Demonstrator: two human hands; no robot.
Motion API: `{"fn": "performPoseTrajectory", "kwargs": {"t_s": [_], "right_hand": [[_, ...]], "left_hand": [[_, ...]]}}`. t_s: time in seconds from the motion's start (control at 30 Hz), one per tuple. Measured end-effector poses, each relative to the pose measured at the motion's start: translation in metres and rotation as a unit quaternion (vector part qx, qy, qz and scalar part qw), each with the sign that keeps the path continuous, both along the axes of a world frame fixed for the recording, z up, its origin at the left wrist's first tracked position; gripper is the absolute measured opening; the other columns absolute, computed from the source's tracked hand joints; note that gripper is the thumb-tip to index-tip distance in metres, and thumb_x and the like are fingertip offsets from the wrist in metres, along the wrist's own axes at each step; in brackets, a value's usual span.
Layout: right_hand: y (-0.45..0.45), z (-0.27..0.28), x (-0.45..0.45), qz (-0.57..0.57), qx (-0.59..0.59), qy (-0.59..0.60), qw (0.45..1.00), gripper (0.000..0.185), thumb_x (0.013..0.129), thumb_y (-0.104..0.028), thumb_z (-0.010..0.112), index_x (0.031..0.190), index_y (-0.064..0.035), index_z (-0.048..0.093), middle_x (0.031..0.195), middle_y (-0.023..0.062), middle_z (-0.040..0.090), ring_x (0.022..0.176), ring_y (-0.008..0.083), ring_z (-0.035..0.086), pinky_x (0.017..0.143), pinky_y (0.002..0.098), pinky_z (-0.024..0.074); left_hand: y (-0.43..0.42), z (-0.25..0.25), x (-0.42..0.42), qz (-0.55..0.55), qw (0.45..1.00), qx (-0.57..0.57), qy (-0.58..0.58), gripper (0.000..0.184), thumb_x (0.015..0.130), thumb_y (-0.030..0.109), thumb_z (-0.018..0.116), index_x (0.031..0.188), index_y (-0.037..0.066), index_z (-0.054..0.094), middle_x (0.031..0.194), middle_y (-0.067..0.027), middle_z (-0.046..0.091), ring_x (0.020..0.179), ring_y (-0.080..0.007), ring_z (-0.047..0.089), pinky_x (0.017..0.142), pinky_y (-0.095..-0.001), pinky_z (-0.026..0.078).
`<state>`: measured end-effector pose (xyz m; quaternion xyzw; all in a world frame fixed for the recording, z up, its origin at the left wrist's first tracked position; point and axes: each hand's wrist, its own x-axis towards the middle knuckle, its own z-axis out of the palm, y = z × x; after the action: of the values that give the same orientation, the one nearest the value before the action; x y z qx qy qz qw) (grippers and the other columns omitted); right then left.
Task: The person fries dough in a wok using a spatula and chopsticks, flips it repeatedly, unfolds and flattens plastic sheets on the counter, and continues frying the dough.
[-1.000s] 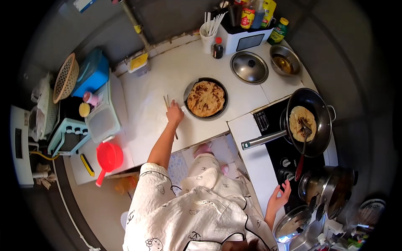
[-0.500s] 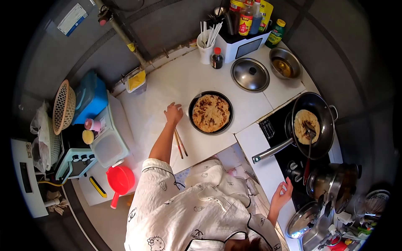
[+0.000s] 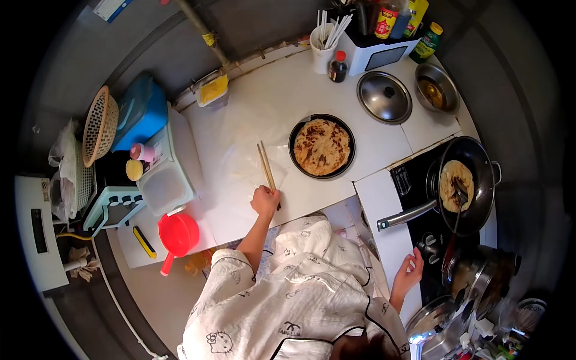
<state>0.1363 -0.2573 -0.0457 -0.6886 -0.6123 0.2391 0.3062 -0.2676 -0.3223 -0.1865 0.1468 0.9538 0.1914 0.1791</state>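
Observation:
My left hand (image 3: 265, 201) is closed around the lower, dark-ended part of a pair of wooden chopsticks (image 3: 266, 165) at the counter's front. Their pale ends point away from me. To the right of it, a browned flatbread (image 3: 322, 147) fills a round black pan (image 3: 353, 144). My right hand (image 3: 408, 273) hangs by the stove's front edge, fingers loosely bent and apart, with nothing in it. Beyond that hand, a wok (image 3: 485, 174) on the stove contains a paler flatbread (image 3: 450, 195) with a spatula (image 3: 460, 195) resting on it.
A steel lid (image 3: 384, 96) and a metal bowl (image 3: 445, 99) stand at the back right. The wok's handle (image 3: 408, 216) juts over the white counter (image 3: 240, 132). Pots (image 3: 480, 270) crowd the near stove end. A red ladle-shaped scoop (image 3: 178, 234) lies at left.
My left hand has drawn back toward me and closed on the chopsticks near their dark ends. The whole view has shifted slightly. My right hand stays by the stove.

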Motion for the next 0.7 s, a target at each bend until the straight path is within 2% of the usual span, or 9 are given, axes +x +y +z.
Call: {"fn": "performPoseTrajectory", "kwargs": {"t_s": [0.13,0.23,0.33,0.43,0.53,0.63,0.7], "right_hand": [[0.013,0.002,0.003,0.027,0.005,-0.002,1.000,0.026,0.084,-0.007,0.053,0.109,-0.0021,0.058,0.104,0.0078,0.060,0.082,0.0148,0.057,0.062,0.0252,0.0442],[0.013,0.000,0.004,0.037,0.003,0.006,0.999,0.026,0.084,-0.007,0.053,0.109,-0.0031,0.059,0.102,0.0075,0.060,0.082,0.0150,0.057,0.062,0.0256,0.0445],[0.010,0.001,0.001,0.040,0.003,0.006,0.999,0.023,0.083,-0.003,0.052,0.105,-0.0004,0.059,0.098,0.0105,0.059,0.080,0.0191,0.058,0.060,0.0276,0.0451],[0.006,-0.007,0.006,0.041,-0.003,0.005,0.999,0.023,0.084,-0.003,0.052,0.105,-0.0005,0.059,0.097,0.0101,0.059,0.080,0.0192,0.058,0.061,0.0278,0.0449],[0.003,-0.009,0.005,0.039,-0.008,0.015,0.999,0.022,0.085,-0.004,0.052,0.104,-0.0005,0.060,0.097,0.0101,0.060,0.081,0.0192,0.058,0.062,0.0280,0.0447],[0.004,-0.002,0.000,0.040,0.002,0.018,0.999,0.020,0.086,-0.005,0.051,0.104,-0.0005,0.060,0.097,0.0102,0.060,0.081,0.0190,0.058,0.062,0.0280,0.0449],[0.004,-0.002,-0.001,0.043,0.002,0.021,0.999,0.020,0.086,-0.005,0.051,0.103,-0.0005,0.060,0.097,0.0101,0.061,0.081,0.0190,0.058,0.063,0.0280,0.0453]], "left_hand": [[0.012,0.002,-0.016,-0.010,0.996,-0.085,-0.028,0.029,0.064,0.026,0.062,0.079,0.002,0.062,0.081,-0.0176,0.065,0.074,-0.0314,0.063,0.065,-0.0397,0.050],[0.010,0.003,-0.019,-0.051,0.995,-0.082,-0.002,0.026,0.068,0.021,0.059,0.084,0.000,0.058,0.080,-0.0186,0.064,0.075,-0.0337,0.062,0.065,-0.0425,0.049],[0.003,-0.004,-0.016,-0.016,0.998,-0.054,0.017,0.022,0.072,0.011,0.054,0.090,0.000,0.051,0.080,-0.0207,0.063,0.075,-0.0372,0.061,0.066,-0.0454,0.048],[-0.011,0.000,-0.008,-0.017,0.999,0.025,0.027,0.019,0.075,0.004,0.048,0.093,0.001,0.043,0.076,-0.0216,0.061,0.072,-0.0401,0.059,0.065,-0.0477,0.046],[-0.024,-0.027,-0.006,0.009,0.979,0.161,0.122,0.018,0.078,0.005,0.049,0.094,0.001,0.041,0.071,-0.0205,0.059,0.068,-0.0405,0.058,0.062,-0.0476,0.045],[-0.021,-0.002,0.004,0.085,0.972,0.204,0.080,0.018,0.079,0.013,0.055,0.089,0.002,0.044,0.068,-0.0172,0.057,0.064,-0.0371,0.057,0.059,-0.0453,0.044],[-0.022,0.011,0.011,0.073,0.982,0.168,0.040,0.022,0.077,0.018,0.060,0.083,0.003,0.046,0.066,-0.0149,0.057,0.062,-0.0342,0.056,0.058,-0.0427,0.044]]}}
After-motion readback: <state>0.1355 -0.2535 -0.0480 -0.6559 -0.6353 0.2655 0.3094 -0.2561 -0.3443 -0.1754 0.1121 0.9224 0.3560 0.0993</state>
